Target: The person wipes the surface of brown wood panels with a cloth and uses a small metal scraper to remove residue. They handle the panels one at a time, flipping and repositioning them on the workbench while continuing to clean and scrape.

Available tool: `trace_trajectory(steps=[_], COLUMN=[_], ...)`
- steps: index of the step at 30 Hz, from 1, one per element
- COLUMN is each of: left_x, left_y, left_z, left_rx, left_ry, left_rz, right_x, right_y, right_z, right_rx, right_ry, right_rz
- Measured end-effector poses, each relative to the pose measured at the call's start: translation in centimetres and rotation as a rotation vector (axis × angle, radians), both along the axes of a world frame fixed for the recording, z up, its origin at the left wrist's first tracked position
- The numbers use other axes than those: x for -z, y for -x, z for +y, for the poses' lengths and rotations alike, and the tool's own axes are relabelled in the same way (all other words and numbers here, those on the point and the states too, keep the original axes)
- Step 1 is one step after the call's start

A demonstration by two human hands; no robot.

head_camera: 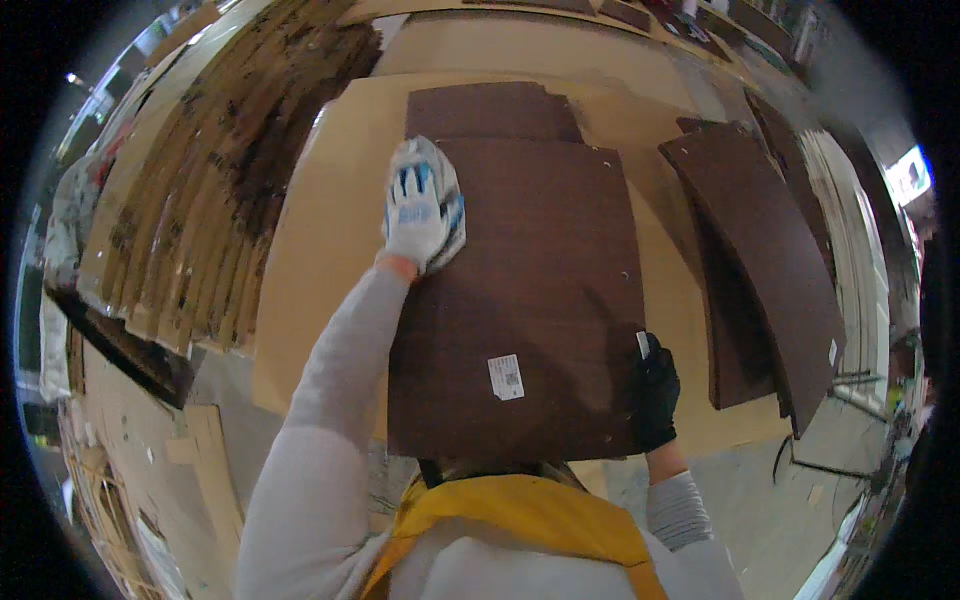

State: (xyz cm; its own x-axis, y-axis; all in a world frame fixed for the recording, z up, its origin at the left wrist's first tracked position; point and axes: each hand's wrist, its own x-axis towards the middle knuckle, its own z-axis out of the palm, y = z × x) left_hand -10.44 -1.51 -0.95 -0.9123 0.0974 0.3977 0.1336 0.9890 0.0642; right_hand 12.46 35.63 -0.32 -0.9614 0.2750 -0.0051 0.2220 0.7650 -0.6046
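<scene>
A dark brown wood-look panel [525,285] with a white printed label [506,376] lies flat before me, partly over another dark panel [487,112]. My left hand [420,206], in a white and blue glove, presses a pale cloth [450,176] on the panel's upper left edge. My right hand [656,394], in a black glove, is at the panel's lower right edge; a small white piece [643,344] shows by its fingertips. The fingers of that hand are partly hidden, so its hold is unclear. Small pale marks or holes run along the right edge.
Under the panels is a large tan board [322,247]. Two dark panels [765,255] lean at the right, beside a stack of pale boards [847,247]. At the left stands a stack of brown-edged cardboard or boards [180,202]. Strips lie on the floor at lower left.
</scene>
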Motion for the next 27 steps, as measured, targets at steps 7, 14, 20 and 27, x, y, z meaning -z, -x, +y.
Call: trace_trajectory(steps=[7,14,20,27], left_x=[0.0,-1.5,-2.4,-1.0], left_y=[11.0,-16.3,-13.6,9.2], left_z=[0.2,4.8,0.6,10.0], left_rx=[0.450,1.442,0.977,0.456], left_ry=[-0.102,-0.322,-0.454,-0.146], left_rz=[-0.030,-0.597,-0.623,-0.074], right_x=[0.3,2.2,4.6,3.1], right_y=[0.3,-0.3,-0.1,-0.1], right_z=[-0.3,0.8,1.3,0.9], right_rx=[0.134,-0.042,0.096,0.216], right_ry=[0.242,-0.060,0.646,0.889], right_rz=[0.068,0.230,0.160,0.139])
